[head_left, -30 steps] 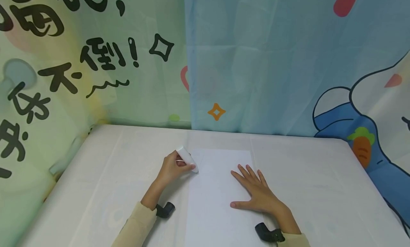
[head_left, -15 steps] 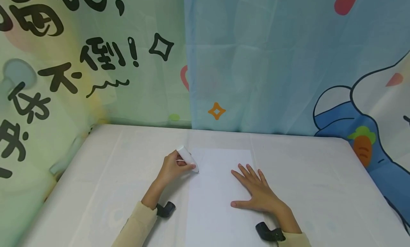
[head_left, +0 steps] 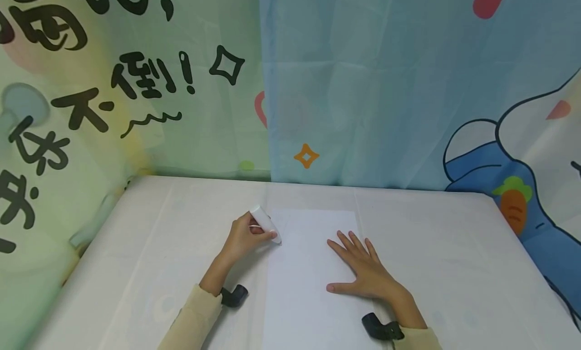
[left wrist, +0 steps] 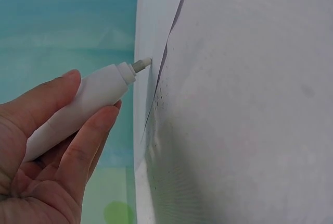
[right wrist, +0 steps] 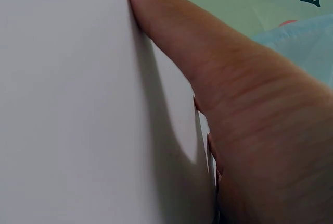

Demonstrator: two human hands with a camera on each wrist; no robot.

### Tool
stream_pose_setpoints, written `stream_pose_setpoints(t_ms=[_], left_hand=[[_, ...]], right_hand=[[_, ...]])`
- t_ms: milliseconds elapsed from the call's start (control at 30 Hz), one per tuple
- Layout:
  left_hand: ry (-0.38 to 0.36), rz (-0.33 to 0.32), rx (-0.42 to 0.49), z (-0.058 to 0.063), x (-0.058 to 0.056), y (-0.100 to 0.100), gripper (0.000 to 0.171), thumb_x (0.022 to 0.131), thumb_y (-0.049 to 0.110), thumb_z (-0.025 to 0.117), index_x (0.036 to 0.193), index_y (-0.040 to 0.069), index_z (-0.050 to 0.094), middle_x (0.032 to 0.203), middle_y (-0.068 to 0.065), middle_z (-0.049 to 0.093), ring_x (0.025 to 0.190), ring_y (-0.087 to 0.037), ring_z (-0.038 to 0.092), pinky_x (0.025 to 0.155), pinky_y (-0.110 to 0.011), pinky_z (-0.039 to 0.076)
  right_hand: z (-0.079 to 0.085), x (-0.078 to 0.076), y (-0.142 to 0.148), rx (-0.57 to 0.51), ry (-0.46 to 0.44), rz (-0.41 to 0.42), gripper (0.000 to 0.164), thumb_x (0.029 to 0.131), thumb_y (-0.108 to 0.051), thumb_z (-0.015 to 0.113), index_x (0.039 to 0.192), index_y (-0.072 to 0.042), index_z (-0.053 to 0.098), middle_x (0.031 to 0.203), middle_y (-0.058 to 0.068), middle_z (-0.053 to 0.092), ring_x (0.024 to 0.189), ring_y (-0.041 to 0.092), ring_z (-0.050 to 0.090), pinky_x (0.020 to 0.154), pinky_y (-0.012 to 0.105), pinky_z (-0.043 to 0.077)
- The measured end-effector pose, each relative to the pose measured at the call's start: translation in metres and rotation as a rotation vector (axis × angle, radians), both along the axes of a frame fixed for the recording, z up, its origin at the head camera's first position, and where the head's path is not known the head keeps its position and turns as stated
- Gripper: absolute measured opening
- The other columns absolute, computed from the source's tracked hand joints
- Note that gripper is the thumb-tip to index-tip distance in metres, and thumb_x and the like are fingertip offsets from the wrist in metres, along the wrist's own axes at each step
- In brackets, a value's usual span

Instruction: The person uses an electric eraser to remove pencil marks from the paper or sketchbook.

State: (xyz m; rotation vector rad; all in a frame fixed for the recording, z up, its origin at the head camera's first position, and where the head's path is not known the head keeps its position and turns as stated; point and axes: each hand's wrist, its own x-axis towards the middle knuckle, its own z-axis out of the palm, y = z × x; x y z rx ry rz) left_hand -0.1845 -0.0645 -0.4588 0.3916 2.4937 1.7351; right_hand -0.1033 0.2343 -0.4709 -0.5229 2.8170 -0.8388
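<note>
In the head view my left hand (head_left: pixel 238 240) pinches a thick white pen-shaped tool (head_left: pixel 264 222) between thumb and fingers, tilted over the left edge of a white paper sheet (head_left: pixel 304 304). The left wrist view shows the tool (left wrist: pixel 88 101) with a narrow collar, a grey holder and a pale tip right at the paper's edge. My right hand (head_left: pixel 365 274) rests with its fingers spread on the right part of the sheet. The right wrist view has the right thumb (right wrist: pixel 208 52) stretched out along the paper, with most of the other fingers hidden behind it.
The sheet lies on a white-covered table (head_left: pixel 454 259). Behind it hang a blue printed curtain (head_left: pixel 376 88) and, on the left, a green one (head_left: pixel 204 138) with dark lettering. Each wrist wears a black camera mount, such as the left one (head_left: pixel 234 296).
Both hands and the tool stay in place on the sheet. Only the head view shifts very slightly.
</note>
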Motion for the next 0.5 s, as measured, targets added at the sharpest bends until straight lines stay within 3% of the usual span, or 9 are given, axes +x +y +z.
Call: stream_pose_setpoints(t_ms=[500], left_hand=[[0.004,0.020,0.017,0.0016,-0.0002,0.0023,0.037,0.079,0.001,0.080,0.108,-0.007,0.058,0.096,-0.019,0.069,0.085,-0.031,0.071,0.069,-0.029,0.057]], right_hand=[[-0.0003,-0.0002,-0.0001,0.000,0.005,-0.001,0.099,0.072,-0.056,0.078,0.150,-0.013,0.037,0.160,0.019,0.021,0.148,0.042,0.006,0.115,0.060,-0.007]])
